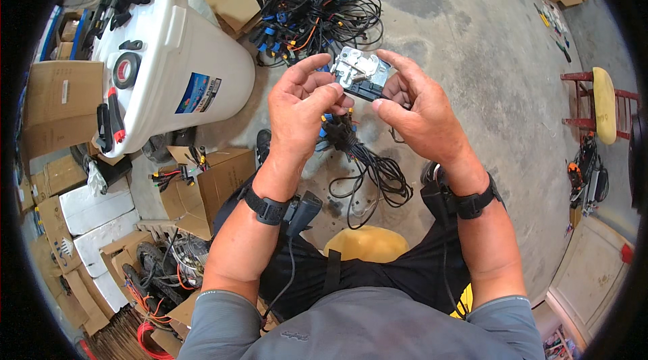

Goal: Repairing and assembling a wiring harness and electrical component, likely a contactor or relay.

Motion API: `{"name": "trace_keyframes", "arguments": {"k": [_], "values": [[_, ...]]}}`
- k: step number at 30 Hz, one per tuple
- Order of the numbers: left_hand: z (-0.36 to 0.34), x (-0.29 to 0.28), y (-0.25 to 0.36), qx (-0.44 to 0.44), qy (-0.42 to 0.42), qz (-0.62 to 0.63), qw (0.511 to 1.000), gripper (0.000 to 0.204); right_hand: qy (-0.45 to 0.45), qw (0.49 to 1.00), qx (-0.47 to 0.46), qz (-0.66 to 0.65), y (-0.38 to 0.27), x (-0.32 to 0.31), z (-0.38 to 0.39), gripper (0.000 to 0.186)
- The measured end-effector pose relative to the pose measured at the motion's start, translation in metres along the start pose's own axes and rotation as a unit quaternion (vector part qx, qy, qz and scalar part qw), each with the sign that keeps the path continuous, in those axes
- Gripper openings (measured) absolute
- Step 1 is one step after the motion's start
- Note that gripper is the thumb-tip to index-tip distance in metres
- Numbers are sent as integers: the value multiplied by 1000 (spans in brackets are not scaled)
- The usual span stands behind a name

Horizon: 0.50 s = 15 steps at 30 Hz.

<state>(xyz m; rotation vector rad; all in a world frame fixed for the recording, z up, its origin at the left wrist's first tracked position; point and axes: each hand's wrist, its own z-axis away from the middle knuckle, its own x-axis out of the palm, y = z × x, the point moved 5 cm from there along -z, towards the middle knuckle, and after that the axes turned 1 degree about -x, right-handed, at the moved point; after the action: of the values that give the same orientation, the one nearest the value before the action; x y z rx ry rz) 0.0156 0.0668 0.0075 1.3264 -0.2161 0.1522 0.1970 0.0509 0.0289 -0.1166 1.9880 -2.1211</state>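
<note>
Near the upper middle of the head view I hold a small silver metal mechanism with a black base (359, 70) between my two hands. My left hand (304, 97) grips its left side, fingers curled round it and thumb on the lower left corner. My right hand (422, 107) grips the right side, index finger at the top edge and thumb at the lower right. A bundle of black cables with yellow and blue connectors (358, 164) lies on the floor just below and behind my hands.
A large white bucket (209, 63) with tape and tools on its lid stands left. A cable heap (304, 9) lies beyond. Cardboard boxes (64, 90) crowd the left. A yellow-padded chair (604, 105), tools and a cabinet (580, 265) are right. I sit on a yellow seat (364, 242).
</note>
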Motion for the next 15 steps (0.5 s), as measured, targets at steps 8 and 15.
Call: {"name": "trace_keyframes", "arguments": {"k": [8, 15], "values": [[3, 2, 2, 15, -39, -10, 999, 52, -16, 998, 1, 60, 3, 0, 1, 63], [8, 8, 3, 23, -37, -25, 999, 52, -10, 996, -8, 92, 0, 2, 1, 60]]}}
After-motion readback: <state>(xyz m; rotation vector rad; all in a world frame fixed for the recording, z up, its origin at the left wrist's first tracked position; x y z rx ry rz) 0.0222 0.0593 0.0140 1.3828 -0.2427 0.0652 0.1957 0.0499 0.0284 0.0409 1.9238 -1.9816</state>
